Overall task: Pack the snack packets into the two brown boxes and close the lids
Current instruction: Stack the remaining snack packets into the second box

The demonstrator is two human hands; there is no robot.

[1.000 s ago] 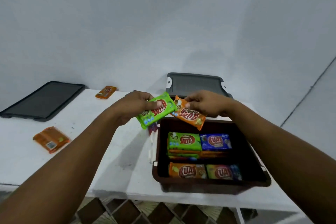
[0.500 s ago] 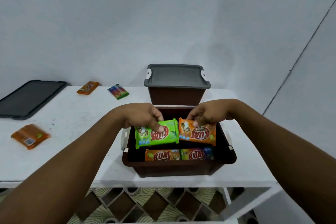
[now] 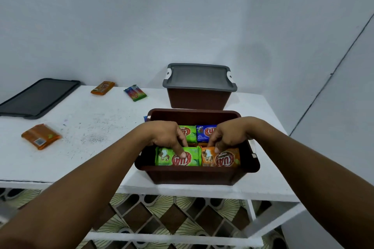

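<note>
Pinched inside brown box: green packet beneath left hand, orange packet beneath right hand.

I'm getting a soft, even, fairly bright picture with a cool bluish cast; the white table is glowing near overexposure while the wall is greying toward the upper corners. A faint blurred shadow is sitting on the wall at right. Print on the green packet and orange packet is reading crisp, but the wide lens is stretching and softening the forearms at the lower edges.
</note>
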